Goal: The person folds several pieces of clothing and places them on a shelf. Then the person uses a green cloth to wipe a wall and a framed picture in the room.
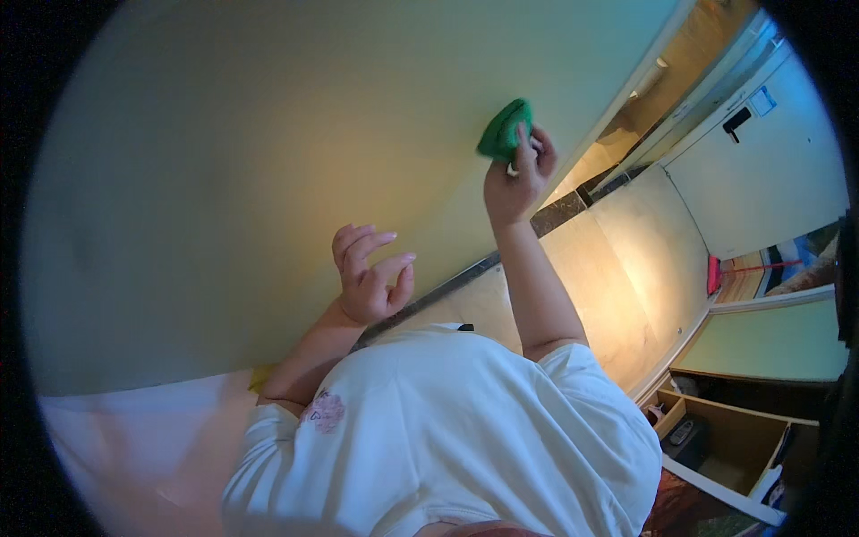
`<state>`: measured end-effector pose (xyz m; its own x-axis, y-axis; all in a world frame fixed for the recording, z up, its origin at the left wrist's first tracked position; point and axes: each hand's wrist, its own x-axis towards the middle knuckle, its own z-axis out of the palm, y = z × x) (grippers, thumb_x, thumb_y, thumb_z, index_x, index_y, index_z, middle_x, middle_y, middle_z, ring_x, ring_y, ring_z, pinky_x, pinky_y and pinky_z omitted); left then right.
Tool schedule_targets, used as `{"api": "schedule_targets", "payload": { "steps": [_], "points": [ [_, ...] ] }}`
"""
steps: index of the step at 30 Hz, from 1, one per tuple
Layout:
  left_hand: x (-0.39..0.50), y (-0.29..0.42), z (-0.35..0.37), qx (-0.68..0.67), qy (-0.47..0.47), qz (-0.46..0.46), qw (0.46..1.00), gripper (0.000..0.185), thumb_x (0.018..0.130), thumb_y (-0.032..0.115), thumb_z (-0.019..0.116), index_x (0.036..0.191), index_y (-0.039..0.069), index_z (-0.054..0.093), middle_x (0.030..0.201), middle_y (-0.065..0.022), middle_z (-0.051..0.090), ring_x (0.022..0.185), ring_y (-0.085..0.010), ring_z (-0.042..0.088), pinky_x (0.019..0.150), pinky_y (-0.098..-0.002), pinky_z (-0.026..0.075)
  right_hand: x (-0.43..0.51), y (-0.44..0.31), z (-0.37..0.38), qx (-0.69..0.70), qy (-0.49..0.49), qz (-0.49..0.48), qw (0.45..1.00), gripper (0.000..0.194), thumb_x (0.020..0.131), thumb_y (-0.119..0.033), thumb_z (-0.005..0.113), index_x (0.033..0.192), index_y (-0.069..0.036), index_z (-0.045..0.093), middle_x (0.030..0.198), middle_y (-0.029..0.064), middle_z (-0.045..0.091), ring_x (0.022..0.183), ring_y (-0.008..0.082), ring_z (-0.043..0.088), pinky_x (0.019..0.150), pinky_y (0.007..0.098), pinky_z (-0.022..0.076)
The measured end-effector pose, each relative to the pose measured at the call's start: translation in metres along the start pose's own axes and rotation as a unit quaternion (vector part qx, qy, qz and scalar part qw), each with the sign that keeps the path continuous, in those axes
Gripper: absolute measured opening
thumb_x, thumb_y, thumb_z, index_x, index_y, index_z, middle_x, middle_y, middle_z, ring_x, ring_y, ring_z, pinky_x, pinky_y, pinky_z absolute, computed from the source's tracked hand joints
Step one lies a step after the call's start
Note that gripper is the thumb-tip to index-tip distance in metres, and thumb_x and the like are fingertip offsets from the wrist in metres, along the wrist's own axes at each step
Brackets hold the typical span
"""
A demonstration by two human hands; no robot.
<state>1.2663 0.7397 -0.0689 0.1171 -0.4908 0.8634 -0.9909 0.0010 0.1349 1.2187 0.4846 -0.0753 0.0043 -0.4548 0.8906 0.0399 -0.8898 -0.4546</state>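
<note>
My right hand (520, 181) is raised in front of a pale wall (268, 134) and grips a folded green cleaning cloth or pad (504, 131). The green piece is at or close to the wall surface; whether it touches cannot be told. A small white bit shows beside the fingers, too little of it to name. Lower and to the left, my left hand (369, 278) hovers before the wall with nothing in it, its fingers loosely bent and apart.
A dark baseboard (463, 275) edges the wall above a pale tiled floor (604, 268). To the right are an open doorway (624, 127), a white door (778, 154) with a black handle and a wooden cabinet (731, 436) with compartments. Light pink sheeting (147, 450) lies at lower left.
</note>
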Motion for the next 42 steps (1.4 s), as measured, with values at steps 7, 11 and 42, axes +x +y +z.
{"api": "schedule_targets", "payload": {
  "steps": [7,11,42],
  "points": [
    [0.007,-0.004,-0.012,-0.005,-0.018,0.02,1.0,0.017,0.079,0.014,0.068,0.095,0.017,0.067,0.118,-0.0085,0.056,0.115,-0.0317,0.048,0.101,-0.0493,0.036,-0.039,-0.052,0.002,0.068,-0.035,0.123,0.989,0.065,0.067,0.001,0.072,0.131,-0.01,0.063,0.114,0.0138,0.048,0.1,0.0266,0.05,0.085,0.0327,0.044],
    [0.0,-0.008,-0.003,-0.018,-0.013,0.032,0.999,0.017,0.079,0.014,0.067,0.095,0.018,0.067,0.117,-0.0076,0.057,0.116,-0.0306,0.048,0.1,-0.0493,0.036,-0.109,-0.082,0.002,0.131,-0.158,0.066,0.976,0.061,0.064,0.002,0.073,0.122,-0.015,0.068,0.111,0.0133,0.049,0.1,0.0284,0.053,0.082,0.0356,0.0484],
    [0.065,0.035,0.129,0.06,0.022,0.028,0.998,0.017,0.078,0.011,0.066,0.092,0.02,0.069,0.117,-0.0073,0.051,0.113,-0.03,0.045,0.094,-0.0485,0.039,0.035,0.041,-0.02,0.188,-0.186,-0.216,0.94,0.043,0.073,-0.018,0.068,0.116,-0.022,0.072,0.098,0.0072,0.056,0.084,0.0238,0.058,0.071,0.0353,0.049]
  ]
}}
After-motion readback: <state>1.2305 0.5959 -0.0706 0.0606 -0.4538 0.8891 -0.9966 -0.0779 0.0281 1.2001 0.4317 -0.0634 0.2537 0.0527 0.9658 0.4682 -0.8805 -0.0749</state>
